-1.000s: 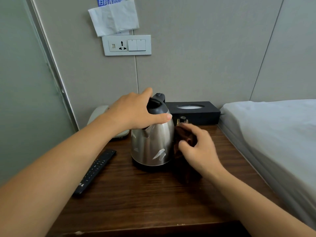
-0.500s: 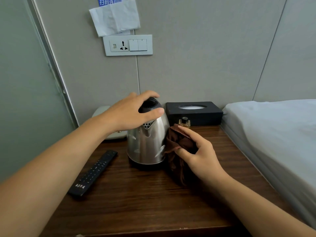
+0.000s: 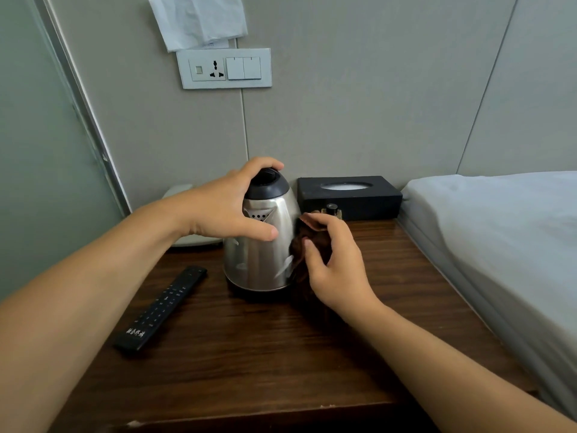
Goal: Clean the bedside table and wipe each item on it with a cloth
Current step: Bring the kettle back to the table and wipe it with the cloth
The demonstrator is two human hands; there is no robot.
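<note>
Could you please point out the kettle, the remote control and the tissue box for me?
kettle (image 3: 265,257): head view, on its bare steel body below the spout.
remote control (image 3: 162,307): head view, on the middle of its keypad.
tissue box (image 3: 374,201): head view, on its black front wall.

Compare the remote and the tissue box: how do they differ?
The remote control is thin, long and flat; the tissue box is a thick block with an oval opening on top showing white tissue. The remote control lies at an angle near the front left of the bedside table; the tissue box sits at the back against the wall. The remote control has buttons and white lettering; the tissue box looks plain. Both are black, and neither hand touches them.
</note>
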